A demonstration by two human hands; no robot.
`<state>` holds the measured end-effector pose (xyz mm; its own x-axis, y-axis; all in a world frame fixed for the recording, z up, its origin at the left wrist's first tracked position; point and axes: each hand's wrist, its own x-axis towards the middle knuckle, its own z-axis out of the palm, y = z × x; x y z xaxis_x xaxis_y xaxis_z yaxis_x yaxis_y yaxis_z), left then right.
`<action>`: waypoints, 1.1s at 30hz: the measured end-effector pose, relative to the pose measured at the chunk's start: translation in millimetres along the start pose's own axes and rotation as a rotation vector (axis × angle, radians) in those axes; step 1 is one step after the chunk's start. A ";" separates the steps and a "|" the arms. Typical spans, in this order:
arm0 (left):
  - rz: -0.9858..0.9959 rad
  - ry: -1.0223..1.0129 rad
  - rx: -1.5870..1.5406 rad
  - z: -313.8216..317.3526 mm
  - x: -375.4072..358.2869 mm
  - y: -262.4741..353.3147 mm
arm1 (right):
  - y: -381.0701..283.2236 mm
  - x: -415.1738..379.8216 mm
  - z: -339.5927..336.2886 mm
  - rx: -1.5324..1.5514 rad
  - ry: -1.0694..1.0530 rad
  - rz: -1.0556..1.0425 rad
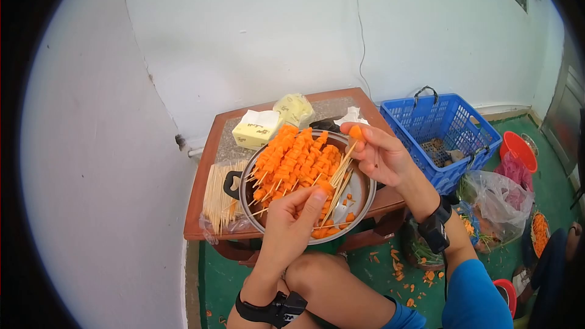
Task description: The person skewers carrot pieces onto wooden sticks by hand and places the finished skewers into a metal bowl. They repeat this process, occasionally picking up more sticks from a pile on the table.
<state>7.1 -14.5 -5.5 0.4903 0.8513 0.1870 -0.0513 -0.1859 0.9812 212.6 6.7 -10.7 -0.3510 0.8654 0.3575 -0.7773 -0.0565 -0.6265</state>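
Observation:
Many skewers of orange carrot pieces (pixel 292 158) lie piled in a round metal pan (pixel 364 198) with black handles. My left hand (pixel 292 222) is closed at the pan's front edge, its thumb and finger pinching a carrot piece on a skewer. Over the pan's right side, my right hand (pixel 384 152) pinches another orange carrot piece (pixel 356 133) at the upper tip of a stick. Bare wooden sticks (pixel 341 183) lean in the pan between my hands. Loose carrot pieces (pixel 329 230) rest at the pan's bottom.
The brown table (pixel 210 140) also holds a bundle of sticks (pixel 220 198) and a yellow tissue pack (pixel 256 129). A blue basket (pixel 448 173), plastic bags (pixel 499 201) and a red bowl (pixel 518 151) stand on the green floor. Another person's leg (pixel 551 262) shows at far right.

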 end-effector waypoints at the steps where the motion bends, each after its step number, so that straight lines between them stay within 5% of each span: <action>1: -0.002 0.003 -0.007 0.7 -0.2 0.6 | 0.1 -0.1 1.0 0.000 -0.001 0.000; 16: -0.001 -0.003 0.003 -1.8 0.0 -2.3 | 1.6 -1.8 8.9 -0.079 -0.004 -0.004; 21: -0.049 -0.082 -0.032 -3.7 -1.3 -0.9 | -4.9 -5.9 18.7 -0.387 0.071 -0.125; 27: -0.265 -0.229 -0.342 -3.8 -3.7 8.8 | -7.5 -11.7 34.5 -0.486 0.074 -0.185; 29: -0.455 -0.328 -0.682 -3.0 -4.5 9.9 | -7.8 -13.9 41.1 -0.501 0.066 -0.198; 33: -0.409 -0.395 -0.666 -1.9 -3.4 4.9 | -13.0 -16.7 46.3 -0.535 -0.013 -0.219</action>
<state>3.5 -17.4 -1.2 0.8404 0.5336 -0.0953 -0.2426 0.5275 0.8142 204.4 -30.0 23.6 -0.2205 0.8222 0.5247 -0.4613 0.3861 -0.7988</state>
